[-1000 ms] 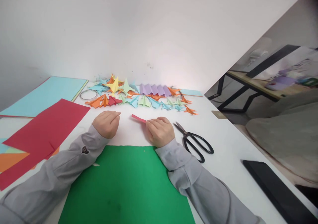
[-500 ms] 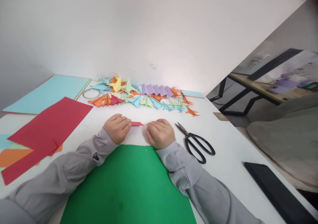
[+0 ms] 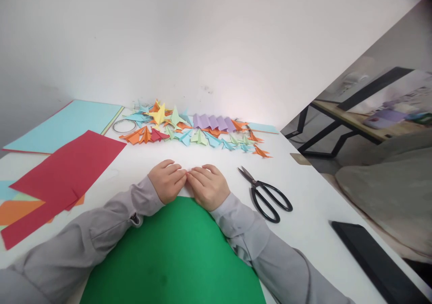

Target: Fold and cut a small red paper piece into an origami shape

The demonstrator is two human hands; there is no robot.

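Note:
My left hand (image 3: 168, 180) and my right hand (image 3: 208, 186) meet over the white table, just beyond the far edge of a green sheet (image 3: 173, 254). Both have their fingers bent and pressed in at the tips. They pinch a small folded red paper, which their fingers hide almost wholly; its folds cannot be made out. Right of my right hand lie black-handled scissors (image 3: 266, 194), their blades pointing away and a little left. Several folded paper pieces (image 3: 199, 137) in orange, blue, green, yellow and red lie in a heap beyond my hands.
Red sheets (image 3: 74, 164) lie at left over other coloured paper, before a stack topped with light blue (image 3: 67, 126). A wire coil (image 3: 123, 126) and pleated purple paper (image 3: 213, 122) are near the wall. At right lies a flat black object (image 3: 378, 259).
My hands have come together, the left moving right and the right moving slightly left. The red paper that showed between them is now covered by fingers.

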